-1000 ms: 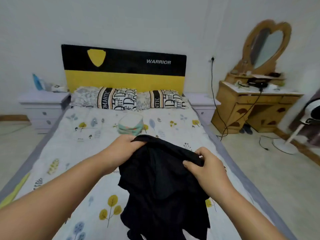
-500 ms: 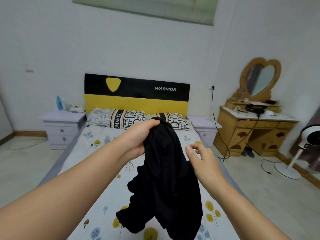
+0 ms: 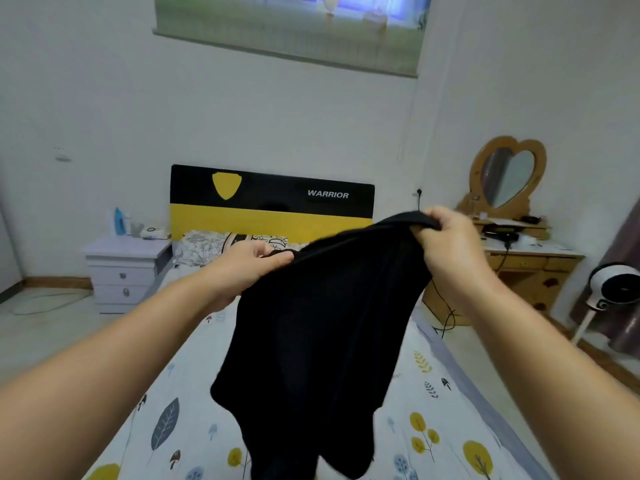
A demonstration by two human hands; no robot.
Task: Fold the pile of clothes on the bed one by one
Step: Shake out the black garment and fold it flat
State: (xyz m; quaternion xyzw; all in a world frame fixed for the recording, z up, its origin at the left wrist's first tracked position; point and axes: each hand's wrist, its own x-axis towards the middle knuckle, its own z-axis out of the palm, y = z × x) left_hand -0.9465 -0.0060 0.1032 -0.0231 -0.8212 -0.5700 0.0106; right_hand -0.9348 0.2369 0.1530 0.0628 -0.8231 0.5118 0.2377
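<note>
The left hand (image 3: 247, 268) is pinching the upper edge of a black garment (image 3: 322, 327), and the right hand (image 3: 446, 237) is gripping its higher corner. It is hanging above the bed (image 3: 440, 403), hiding the mattress middle; its hem is running off the frame's bottom.

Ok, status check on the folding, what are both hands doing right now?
Left hand grips one top corner of the black garment, right hand grips the other. Garment held up, hanging above the bed, not yet folded. Nothing in the way.

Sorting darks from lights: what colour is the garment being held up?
Plain black, no visible pattern; the garment shows clearly in the head view.
</note>
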